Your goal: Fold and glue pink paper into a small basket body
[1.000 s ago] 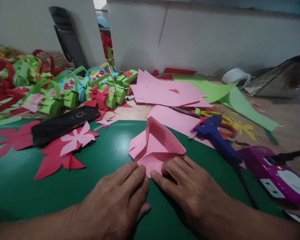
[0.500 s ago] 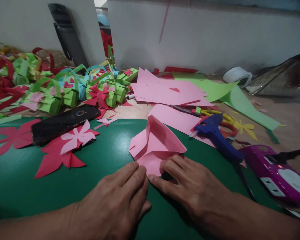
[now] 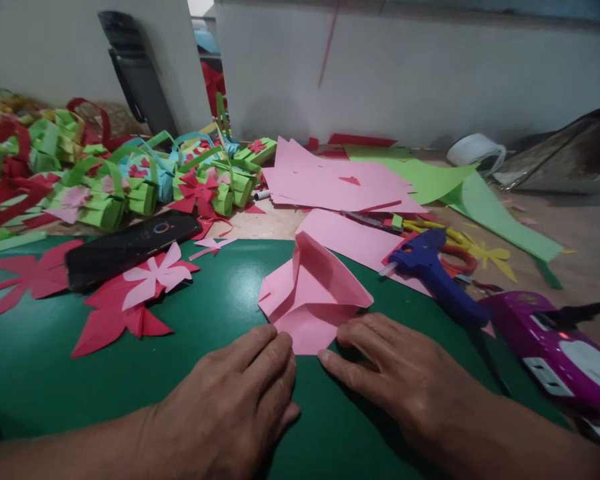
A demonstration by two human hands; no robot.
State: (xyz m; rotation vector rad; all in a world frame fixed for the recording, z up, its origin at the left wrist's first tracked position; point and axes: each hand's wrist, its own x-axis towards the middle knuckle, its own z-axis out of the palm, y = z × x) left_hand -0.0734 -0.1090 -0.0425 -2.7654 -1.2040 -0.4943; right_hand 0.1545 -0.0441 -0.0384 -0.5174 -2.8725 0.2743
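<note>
A piece of folded pink paper [image 3: 310,293] lies on the green mat in front of me, its upper part standing up as an open pocket and its near flap flat. My left hand [image 3: 235,393] holds the flap's lower left edge, fingers pressed together and thumb tucked underneath. At the flap's right side, my right hand [image 3: 390,367] grips the paper with bent fingers, the thumb at the near right corner. The fingertips of both hands touch the paper; what is under them is hidden.
Flower cutouts [image 3: 125,320] and a black phone [image 3: 130,247] lie left. Small paper baskets [image 3: 95,200] crowd behind them. Pink sheets [image 3: 335,177] are stacked at the back. A blue glue gun [image 3: 430,273] and purple power socket [image 3: 555,353] sit right, on a green mat [image 3: 220,293].
My right hand has slid a little to the right along the near flap, baring more of its edge. My left hand and the folded paper stay almost in place.
</note>
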